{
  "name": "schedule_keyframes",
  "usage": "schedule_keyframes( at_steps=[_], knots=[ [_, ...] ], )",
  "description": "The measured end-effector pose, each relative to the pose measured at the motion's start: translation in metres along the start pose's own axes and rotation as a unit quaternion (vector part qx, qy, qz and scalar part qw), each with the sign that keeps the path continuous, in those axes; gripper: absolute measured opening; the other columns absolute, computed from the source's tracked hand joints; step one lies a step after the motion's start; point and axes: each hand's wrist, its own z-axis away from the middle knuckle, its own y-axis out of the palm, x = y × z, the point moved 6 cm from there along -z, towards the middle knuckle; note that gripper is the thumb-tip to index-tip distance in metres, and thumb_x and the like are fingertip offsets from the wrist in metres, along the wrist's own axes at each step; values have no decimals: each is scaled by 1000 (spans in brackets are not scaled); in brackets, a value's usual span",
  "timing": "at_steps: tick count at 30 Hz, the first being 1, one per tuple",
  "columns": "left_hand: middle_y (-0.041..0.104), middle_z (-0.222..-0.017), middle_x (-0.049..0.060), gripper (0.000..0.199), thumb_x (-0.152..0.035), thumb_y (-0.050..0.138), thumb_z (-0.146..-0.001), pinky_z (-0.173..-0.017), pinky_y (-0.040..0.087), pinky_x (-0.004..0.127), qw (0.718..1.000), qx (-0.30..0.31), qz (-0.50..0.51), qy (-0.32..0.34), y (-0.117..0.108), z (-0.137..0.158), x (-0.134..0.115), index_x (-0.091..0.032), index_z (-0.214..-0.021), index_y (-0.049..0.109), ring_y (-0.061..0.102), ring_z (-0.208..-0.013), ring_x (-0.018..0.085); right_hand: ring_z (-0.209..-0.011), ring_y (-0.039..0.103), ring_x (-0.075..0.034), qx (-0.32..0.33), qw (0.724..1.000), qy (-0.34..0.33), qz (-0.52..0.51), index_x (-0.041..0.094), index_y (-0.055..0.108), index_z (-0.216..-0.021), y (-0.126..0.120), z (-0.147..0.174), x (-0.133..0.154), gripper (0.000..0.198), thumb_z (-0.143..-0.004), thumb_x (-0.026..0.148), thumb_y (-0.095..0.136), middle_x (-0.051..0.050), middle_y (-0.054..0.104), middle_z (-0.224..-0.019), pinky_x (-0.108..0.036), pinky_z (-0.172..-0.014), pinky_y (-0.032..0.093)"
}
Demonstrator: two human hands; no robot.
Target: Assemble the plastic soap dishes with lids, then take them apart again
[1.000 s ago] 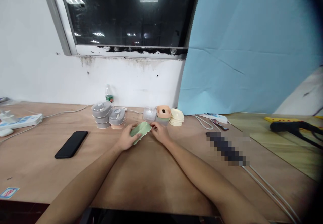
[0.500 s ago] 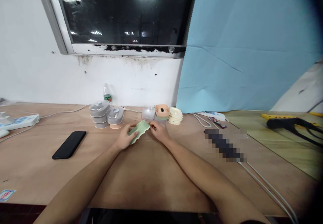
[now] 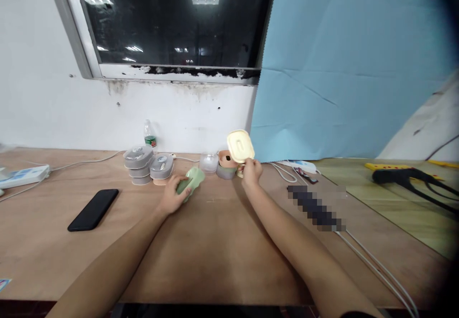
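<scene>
My left hand (image 3: 172, 196) is closed around a light green dish with a wavy edge (image 3: 195, 178), tilted just above the table. My right hand (image 3: 252, 173) grips a cream lid (image 3: 241, 146) by its lower edge and holds it up, nearly upright. Behind that hand, the rest of the cream stack (image 3: 239, 172) is mostly hidden. Just left of it, a peach piece (image 3: 224, 157) sits on a grey container (image 3: 225, 172), beside a clear one (image 3: 208, 163). Farther left are a stack of grey lidded containers (image 3: 139, 170) and a shorter stack (image 3: 161, 166) with a peach base.
A black phone (image 3: 93, 210) lies at the left. By the wall stands a plastic bottle (image 3: 149, 135). Power strips are at the far left (image 3: 27, 178) and back right (image 3: 303, 166). A blurred-out dark object (image 3: 315, 208) and white cables lie at the right.
My right hand has left the green dish, moved right and lifted a cream lid from its stack. My left hand still holds the dish, now turned and slightly farther left.
</scene>
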Motion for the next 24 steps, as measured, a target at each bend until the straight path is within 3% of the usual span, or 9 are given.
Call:
schedule_keyframes(
  at_steps=[4, 7, 17, 24],
  knots=[
    [50, -131, 10, 46, -45, 62, -78, -101, 43, 42, 993, 85, -57, 57, 9, 6, -23, -22, -118, 57, 51, -120, 27, -38, 50, -10, -103, 993, 65, -10, 20, 46, -67, -31, -28, -15, 6, -68, 22, 51, 5, 57, -52, -18, -32, 30],
    [50, -132, 9, 48, -45, 63, -77, -102, 43, 40, 985, 119, -85, 87, 13, 9, -32, -22, -118, 57, 51, -121, 27, -39, 51, -10, -129, 988, 87, -3, 20, 46, -66, -45, -38, -28, 5, -68, 22, 50, 4, 57, -53, -18, -31, 32],
    [50, -132, 9, 50, -50, 62, -77, -101, 45, 43, 980, 147, -109, 81, 17, 9, -28, -22, -118, 57, 52, -119, 28, -42, 58, -13, -69, 990, 126, -5, 19, 52, -71, -41, -43, -53, 5, -71, 24, 51, 1, 62, -55, -19, -33, 40],
    [49, -133, 9, 50, -50, 62, -77, -100, 45, 43, 979, 153, -105, 78, 17, 9, -29, -22, -118, 58, 53, -119, 28, -44, 58, -11, -49, 994, 101, -10, 18, 50, -81, -39, -40, -51, 13, -71, 25, 55, 2, 62, -60, -17, -36, 41]
  ],
)
